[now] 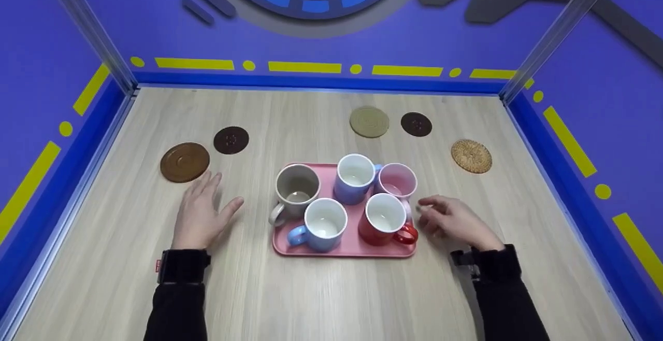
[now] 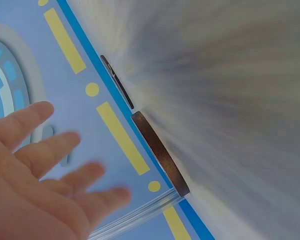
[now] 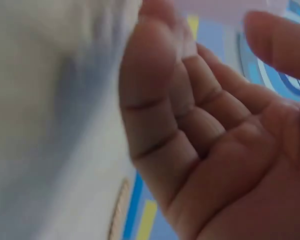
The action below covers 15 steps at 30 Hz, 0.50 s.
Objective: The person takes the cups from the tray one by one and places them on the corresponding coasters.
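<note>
My left hand (image 1: 202,216) hovers left of the pink tray with its fingers spread, nearest a brown round coaster (image 1: 185,162). The left wrist view shows the same hand (image 2: 45,175) with nothing in it. Right of the tray is my right hand (image 1: 456,219), its fingers loosely bent and its fingertips close to the handle of a pink mug (image 1: 398,180). In the right wrist view, a gap separates the thumb from the bent fingers (image 3: 155,90). On the pink tray (image 1: 352,250) also stand a red mug (image 1: 374,229), a grey mug (image 1: 292,206) and two blue mugs, one (image 1: 352,190) behind the other (image 1: 323,237).
A dark coaster (image 1: 231,140) lies at the back left. Toward the back right are a greenish coaster (image 1: 369,122), another dark coaster (image 1: 416,124) and a woven coaster (image 1: 471,156). Blue panels (image 1: 311,45) wall in the wooden table (image 1: 311,299) at the back and sides.
</note>
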### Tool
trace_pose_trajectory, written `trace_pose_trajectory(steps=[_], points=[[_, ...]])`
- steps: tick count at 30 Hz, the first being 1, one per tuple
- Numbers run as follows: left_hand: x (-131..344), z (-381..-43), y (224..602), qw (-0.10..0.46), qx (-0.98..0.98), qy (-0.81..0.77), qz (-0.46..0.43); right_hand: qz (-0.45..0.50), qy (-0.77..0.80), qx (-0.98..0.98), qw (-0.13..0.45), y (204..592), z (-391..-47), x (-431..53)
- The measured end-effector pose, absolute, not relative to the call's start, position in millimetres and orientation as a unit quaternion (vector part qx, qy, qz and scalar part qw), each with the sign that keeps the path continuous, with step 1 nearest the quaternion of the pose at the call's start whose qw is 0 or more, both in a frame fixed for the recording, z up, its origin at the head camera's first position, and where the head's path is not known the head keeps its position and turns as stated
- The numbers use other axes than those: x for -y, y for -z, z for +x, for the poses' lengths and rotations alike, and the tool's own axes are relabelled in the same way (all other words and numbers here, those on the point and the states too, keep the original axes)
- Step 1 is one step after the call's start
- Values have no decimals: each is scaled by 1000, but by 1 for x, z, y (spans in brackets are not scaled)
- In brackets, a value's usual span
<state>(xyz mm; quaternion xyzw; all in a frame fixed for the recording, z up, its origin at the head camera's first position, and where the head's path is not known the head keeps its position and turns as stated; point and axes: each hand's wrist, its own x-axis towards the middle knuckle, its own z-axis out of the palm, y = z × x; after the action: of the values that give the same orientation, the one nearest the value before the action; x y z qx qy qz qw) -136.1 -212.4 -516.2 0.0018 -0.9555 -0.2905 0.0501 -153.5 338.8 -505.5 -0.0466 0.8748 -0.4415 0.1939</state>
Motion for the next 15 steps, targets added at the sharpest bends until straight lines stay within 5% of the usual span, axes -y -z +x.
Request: trace_pose_trajectory(steps=[8, 15], points=[[210, -137, 514, 42, 957, 288, 8, -71, 435, -872, 212, 516, -153, -320], [216, -144, 512, -18, 967, 252, 19, -88, 419, -883, 191, 518, -152, -319]])
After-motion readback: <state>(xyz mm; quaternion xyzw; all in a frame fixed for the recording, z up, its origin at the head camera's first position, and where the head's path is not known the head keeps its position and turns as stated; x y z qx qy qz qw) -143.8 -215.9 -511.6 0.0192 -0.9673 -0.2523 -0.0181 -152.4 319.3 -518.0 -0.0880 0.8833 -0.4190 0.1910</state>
